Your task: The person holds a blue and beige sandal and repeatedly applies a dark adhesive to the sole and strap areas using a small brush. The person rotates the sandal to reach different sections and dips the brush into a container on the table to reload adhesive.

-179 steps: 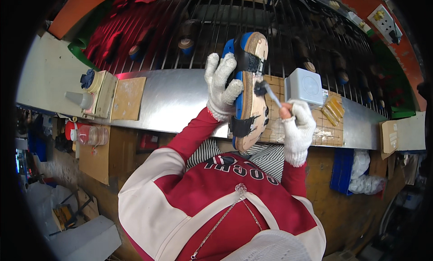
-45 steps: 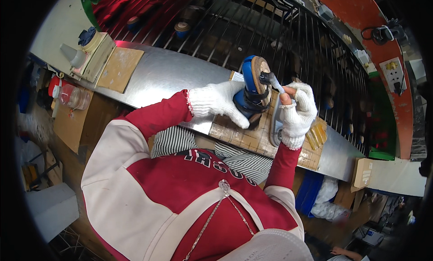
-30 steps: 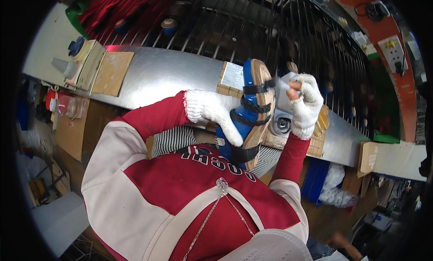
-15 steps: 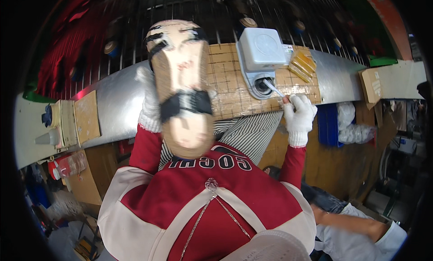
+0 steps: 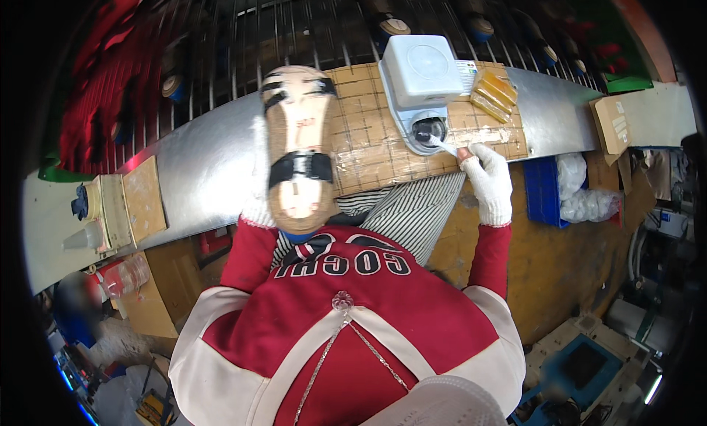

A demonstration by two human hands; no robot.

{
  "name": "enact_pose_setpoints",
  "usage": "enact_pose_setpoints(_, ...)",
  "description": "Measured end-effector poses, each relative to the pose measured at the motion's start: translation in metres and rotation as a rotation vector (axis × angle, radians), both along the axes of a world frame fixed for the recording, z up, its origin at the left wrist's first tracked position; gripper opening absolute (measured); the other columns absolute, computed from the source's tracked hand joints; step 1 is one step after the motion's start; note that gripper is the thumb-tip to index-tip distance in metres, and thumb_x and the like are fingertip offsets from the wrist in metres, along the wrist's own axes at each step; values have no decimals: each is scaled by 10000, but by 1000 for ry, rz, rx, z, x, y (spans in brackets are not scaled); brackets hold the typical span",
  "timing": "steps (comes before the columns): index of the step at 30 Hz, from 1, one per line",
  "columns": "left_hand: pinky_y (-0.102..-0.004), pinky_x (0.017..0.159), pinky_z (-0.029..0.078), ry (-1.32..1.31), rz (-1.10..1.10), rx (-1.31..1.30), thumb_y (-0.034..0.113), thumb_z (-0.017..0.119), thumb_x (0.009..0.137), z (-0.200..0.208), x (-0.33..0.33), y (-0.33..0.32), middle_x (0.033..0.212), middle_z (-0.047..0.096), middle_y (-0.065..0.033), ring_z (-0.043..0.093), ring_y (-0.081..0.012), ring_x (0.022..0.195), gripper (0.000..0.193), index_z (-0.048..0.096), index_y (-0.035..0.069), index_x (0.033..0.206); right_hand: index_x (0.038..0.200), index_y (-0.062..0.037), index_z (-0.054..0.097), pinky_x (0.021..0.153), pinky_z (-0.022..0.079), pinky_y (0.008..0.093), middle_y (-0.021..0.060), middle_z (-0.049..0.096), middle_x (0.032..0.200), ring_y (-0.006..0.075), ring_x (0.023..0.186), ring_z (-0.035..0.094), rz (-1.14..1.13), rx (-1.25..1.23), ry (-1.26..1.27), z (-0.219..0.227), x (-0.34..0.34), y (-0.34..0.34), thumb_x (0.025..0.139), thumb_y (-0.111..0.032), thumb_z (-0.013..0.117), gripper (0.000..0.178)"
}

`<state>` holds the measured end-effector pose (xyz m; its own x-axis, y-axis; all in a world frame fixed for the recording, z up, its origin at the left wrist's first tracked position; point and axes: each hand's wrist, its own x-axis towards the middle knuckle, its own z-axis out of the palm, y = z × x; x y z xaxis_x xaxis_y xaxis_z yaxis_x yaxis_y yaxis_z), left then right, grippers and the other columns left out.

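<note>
The gloved left hand [image 5: 256, 211] was mostly hidden behind the strapped sandal [image 5: 303, 135], so I cannot tell how its grip was closed; the sole was turned upward, seemingly for clear view. The right hand [image 5: 489, 181] pinched the brush [image 5: 445, 145] near the handle's end, which kept the glove away from the dark mouth of the pale container [image 5: 423, 69]. The metal desk [image 5: 206, 153] carried a taped brown board [image 5: 361, 146] and a yellow block [image 5: 493, 96]. Beyond was a barred rack [image 5: 221, 58]; rightward, a blue crate [image 5: 543, 192].

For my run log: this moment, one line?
White-gloved left hand: holding upturned black-strapped beige sandal | white-gloved right hand: holding pale brush, tip in round dark well
</note>
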<state>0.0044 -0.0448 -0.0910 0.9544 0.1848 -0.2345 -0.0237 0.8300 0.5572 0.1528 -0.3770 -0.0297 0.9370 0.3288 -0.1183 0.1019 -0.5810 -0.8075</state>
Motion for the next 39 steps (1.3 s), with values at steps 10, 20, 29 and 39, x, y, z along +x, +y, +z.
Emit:
enact_pose_setpoints(10,-311,973,518,56,40,463,394,617,1006,72,10,-34,1245,644,-129,632,-171,1117,567,528,-41,1360,943,-49,792,801,470,340,87,663,937,234,908,609,95,249,-685,31,-34,89,764,-108,847,196)
enact_pose_setpoints(20,-311,1003,483,27,79,679,330,697,956,70,-10,-20,1216,669,-115,608,-152,1119,528,586,-16,1338,941,-80,800,797,420,352,72,670,964,226,874,590,117,222,-748,30,-31,132,779,-175,852,195)
enact_pose_setpoints(29,-310,955,517,81,94,815,341,767,898,69,-23,-7,1173,698,-124,640,-154,1075,638,567,-53,1359,946,-72,797,793,423,351,69,678,947,206,815,619,188,211,-875,41,-12,157,776,-171,856,206)
enact_pose_setpoints(39,-310,978,506,37,59,675,357,735,924,76,-20,-2,1209,679,-118,632,-159,1100,604,571,-34,1353,958,-34,778,678,456,286,54,642,907,159,798,607,382,361,-483,46,-2,148,825,-151,812,180)
